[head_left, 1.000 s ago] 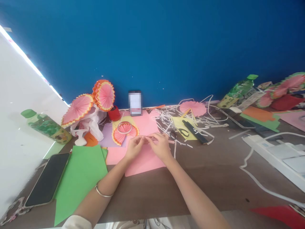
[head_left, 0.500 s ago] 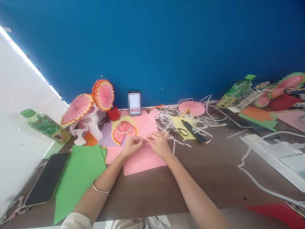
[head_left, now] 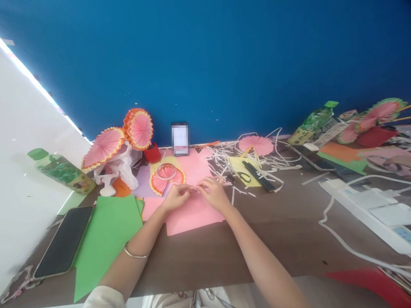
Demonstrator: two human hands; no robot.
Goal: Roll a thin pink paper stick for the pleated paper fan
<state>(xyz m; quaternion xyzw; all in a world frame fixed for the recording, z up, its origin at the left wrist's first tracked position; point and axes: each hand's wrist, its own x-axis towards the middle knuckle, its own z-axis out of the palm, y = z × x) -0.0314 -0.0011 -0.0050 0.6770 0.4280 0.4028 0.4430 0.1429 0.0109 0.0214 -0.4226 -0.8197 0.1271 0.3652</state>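
Note:
My left hand [head_left: 177, 196] and my right hand [head_left: 212, 191] meet above a pink paper sheet [head_left: 189, 218]. The fingers of both are pinched together on a narrow pink paper strip [head_left: 227, 183], whose end shows beyond my right hand. Most of the strip is covered by my fingers, so its folds cannot be made out. Just behind my left hand lies a pleated paper fan [head_left: 158, 185] in pink with a yellow and orange edge. A round ring [head_left: 166, 165] rests on top of it. A small dark roll [head_left: 230, 179] is beside the right hand.
Scissors [head_left: 245, 177] and a black bar [head_left: 258, 175] lie on yellow paper, near white paper strips [head_left: 221, 158]. Left are green paper [head_left: 105, 239], a phone [head_left: 64, 241] and a bottle [head_left: 61, 171]. A power strip [head_left: 362, 214] with cables sits right. Pleated fans [head_left: 141, 128] stand behind.
Both hands stay nearly in place, with small finger movements at the pink strip. The view has shifted slightly, and a blurred brownish shape now appears over the pink paper at the far right.

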